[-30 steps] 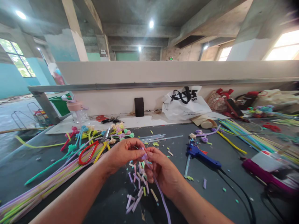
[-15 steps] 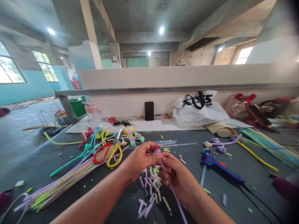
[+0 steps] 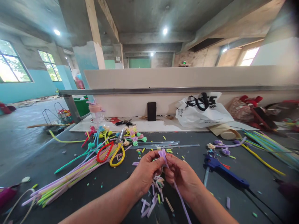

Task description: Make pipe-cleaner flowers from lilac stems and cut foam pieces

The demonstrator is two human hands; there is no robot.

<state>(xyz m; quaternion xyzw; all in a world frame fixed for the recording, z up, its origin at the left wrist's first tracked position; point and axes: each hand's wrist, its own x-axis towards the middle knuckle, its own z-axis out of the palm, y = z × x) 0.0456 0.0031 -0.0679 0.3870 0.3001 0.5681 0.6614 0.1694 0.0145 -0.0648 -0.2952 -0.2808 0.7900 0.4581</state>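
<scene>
A thin purple stem (image 3: 179, 197) with a bunched, petal-like purple head (image 3: 162, 153) is held between both hands above the dark table. My left hand (image 3: 147, 169) pinches the head's left side with thumb and fingers. On the other side my right hand (image 3: 179, 171) grips the stem just below the head, its fingers curled round. The stem's tail hangs down toward me past the right palm. Short cut pieces (image 3: 153, 207), mostly purple with some green and yellow, lie scattered beneath the hands. Part of that pile is hidden behind the fingers.
Left lie scissors (image 3: 116, 154) with red and yellow handles on a bundle of pastel stems (image 3: 67, 179). A blue glue gun (image 3: 226, 174) rests at right with its cord. Clear glue sticks (image 3: 161, 145), a phone (image 3: 151, 111) and a white bag (image 3: 203, 112) are farther back.
Both hands have shifted slightly lower in view. The purple head now shows above the fingertips, more spread, where it was mostly covered. The whole view has moved slightly right.
</scene>
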